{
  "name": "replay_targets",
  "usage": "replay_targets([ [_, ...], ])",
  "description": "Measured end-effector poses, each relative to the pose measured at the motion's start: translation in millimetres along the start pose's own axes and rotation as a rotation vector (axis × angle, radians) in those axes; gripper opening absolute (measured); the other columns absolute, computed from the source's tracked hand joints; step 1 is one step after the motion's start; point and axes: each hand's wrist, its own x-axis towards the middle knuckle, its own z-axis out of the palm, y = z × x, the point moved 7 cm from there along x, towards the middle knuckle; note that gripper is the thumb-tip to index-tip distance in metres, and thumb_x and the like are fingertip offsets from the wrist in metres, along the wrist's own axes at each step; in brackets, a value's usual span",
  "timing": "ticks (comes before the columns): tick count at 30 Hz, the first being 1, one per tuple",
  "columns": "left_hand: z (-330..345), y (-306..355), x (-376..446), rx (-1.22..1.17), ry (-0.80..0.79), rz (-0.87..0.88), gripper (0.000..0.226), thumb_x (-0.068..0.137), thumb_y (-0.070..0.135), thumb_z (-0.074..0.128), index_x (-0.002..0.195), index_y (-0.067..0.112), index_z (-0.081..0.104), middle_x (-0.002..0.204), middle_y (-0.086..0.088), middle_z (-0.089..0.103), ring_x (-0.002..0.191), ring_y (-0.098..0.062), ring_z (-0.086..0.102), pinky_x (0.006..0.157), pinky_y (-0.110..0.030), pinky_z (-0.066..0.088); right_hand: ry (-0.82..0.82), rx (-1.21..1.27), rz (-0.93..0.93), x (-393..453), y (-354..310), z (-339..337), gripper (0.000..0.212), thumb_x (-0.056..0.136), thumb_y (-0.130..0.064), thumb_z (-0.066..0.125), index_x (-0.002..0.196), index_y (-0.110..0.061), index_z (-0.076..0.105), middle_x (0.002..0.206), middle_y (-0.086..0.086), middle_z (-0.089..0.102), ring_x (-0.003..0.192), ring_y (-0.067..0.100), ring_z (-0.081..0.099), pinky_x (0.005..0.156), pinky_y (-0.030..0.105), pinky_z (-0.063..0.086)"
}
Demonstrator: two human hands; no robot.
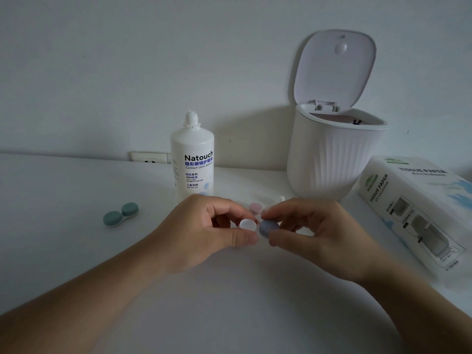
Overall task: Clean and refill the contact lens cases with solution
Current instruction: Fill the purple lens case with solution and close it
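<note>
Here the left hand (209, 226) pinches the white case (248, 224) steady while the right hand (309, 226) grips its blue cap (268, 228), seemingly to twist it, mid-table; the uncapped bottle (192, 159) waits behind, a green case (120, 214) toward the left edge

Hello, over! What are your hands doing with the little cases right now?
Left hand pinches white case. Right hand holds blue cap beside it. Green case capped, waiting left. Solution bottle uncapped behind; nothing blocking.
</note>
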Motion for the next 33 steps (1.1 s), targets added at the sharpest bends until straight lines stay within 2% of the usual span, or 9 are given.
replay_targets([
  [3, 0.4, 0.7, 0.1, 0.009, -0.007, 0.017, 0.023, 0.065, 0.056, 0.084, 0.086, 0.048, 0.076, 0.067, 0.012, 0.064, 0.063, -0.006, 0.050, 0.058, -0.016, 0.041, 0.035, -0.048, 0.020, 1.4, 1.1, 0.5, 0.041, 0.068, -0.049, 0.085, 0.090, -0.020, 0.065, 0.080, -0.030, 0.070, 0.062, 0.003, 0.063, 0.059, 0.015, 0.050],
  [7, -2.7, 0.1, 1.3, 0.002, 0.021, 0.013, 0.028, 0.062, 0.060, 0.078, 0.087, 0.046, 0.077, 0.077, -0.005, 0.069, 0.065, -0.012, 0.053, 0.062, -0.023, 0.044, -0.007, 0.003, 0.019, 0.6, 1.0, -1.3, 0.043, 0.072, -0.047, 0.080, 0.112, -0.036, 0.067, 0.090, -0.008, 0.074, 0.070, 0.012, 0.068, 0.068, 0.032, 0.057],
  [11, -2.5, -0.2, 0.6, 0.009, 0.018, 0.009, 0.019, 0.067, 0.049, 0.082, 0.085, 0.047, 0.076, 0.074, 0.004, 0.069, 0.065, -0.010, 0.052, 0.061, -0.020, 0.043, -0.011, -0.033, 0.013, 0.8, 3.6, 1.4, 0.027, 0.077, -0.033, 0.083, 0.100, -0.026, 0.071, 0.088, -0.018, 0.073, 0.067, 0.009, 0.067, 0.064, 0.024, 0.055],
  [16, -2.8, -1.1, 1.4, 0.019, 0.030, -0.001, 0.020, 0.067, 0.047, 0.083, 0.085, 0.043, 0.077, 0.067, 0.009, 0.064, 0.062, -0.010, 0.051, 0.058, -0.019, 0.041, -0.052, 0.007, 0.068, -0.2, 7.0, 2.1, 0.060, 0.065, -0.053, 0.083, 0.116, -0.032, 0.058, 0.094, -0.005, 0.072, 0.065, 0.015, 0.061, 0.062, 0.026, 0.052],
  [21, -4.6, -1.9, 1.1, 0.008, 0.041, -0.001, 0.024, 0.065, 0.051, 0.088, 0.085, 0.044, 0.077, 0.066, 0.011, 0.064, 0.062, -0.007, 0.051, 0.059, -0.016, 0.041, -0.026, 0.031, 0.034, -0.6, 3.2, 1.0, 0.029, 0.081, -0.020, 0.079, 0.108, -0.029, 0.072, 0.088, -0.003, 0.072, 0.066, 0.031, 0.060, 0.065, 0.040, 0.053],
  [24, -3.1, -2.2, 1.1, 0.007, 0.028, -0.002, 0.019, 0.069, 0.041, 0.087, 0.086, 0.041, 0.078, 0.067, 0.016, 0.064, 0.063, -0.007, 0.050, 0.059, -0.017, 0.040, -0.005, -0.033, 0.062, -0.4, 3.1, 1.9, 0.030, 0.076, -0.028, 0.086, 0.098, -0.020, 0.067, 0.079, -0.018, 0.070, 0.057, 0.018, 0.055, 0.058, 0.030, 0.051],
  [27, -2.7, -1.5, 1.5, 0.022, 0.022, -0.002, 0.018, 0.072, 0.036, 0.088, 0.086, 0.042, 0.078, 0.067, 0.016, 0.064, 0.063, -0.008, 0.050, 0.059, -0.018, 0.041, -0.016, -0.023, 0.060, -0.8, 1.0, 1.1, 0.043, 0.071, -0.043, 0.086, 0.105, -0.027, 0.064, 0.080, -0.007, 0.070, 0.059, 0.015, 0.057, 0.058, 0.029, 0.049],
  [30, -2.7, -0.9, 1.3, 0.011, 0.027, -0.007, 0.021, 0.066, 0.046, 0.084, 0.086, 0.042, 0.078, 0.066, 0.017, 0.063, 0.062, -0.007, 0.050, 0.058, -0.017, 0.041, -0.036, 0.061, 0.041, -1.2, -0.6, 1.4, 0.032, 0.081, -0.024, 0.079, 0.112, -0.028, 0.070, 0.084, 0.002, 0.072, 0.064, 0.034, 0.059, 0.062, 0.044, 0.052],
  [33, -2.9, -0.1, 0.9, 0.009, 0.029, -0.006, 0.024, 0.064, 0.050, 0.084, 0.085, 0.041, 0.078, 0.066, 0.008, 0.064, 0.063, -0.010, 0.050, 0.059, -0.018, 0.041, -0.025, 0.038, 0.053, -0.8, 2.6, 1.7, 0.020, 0.082, -0.018, 0.082, 0.100, -0.022, 0.073, 0.082, -0.009, 0.072, 0.059, 0.021, 0.055, 0.060, 0.041, 0.051],
])
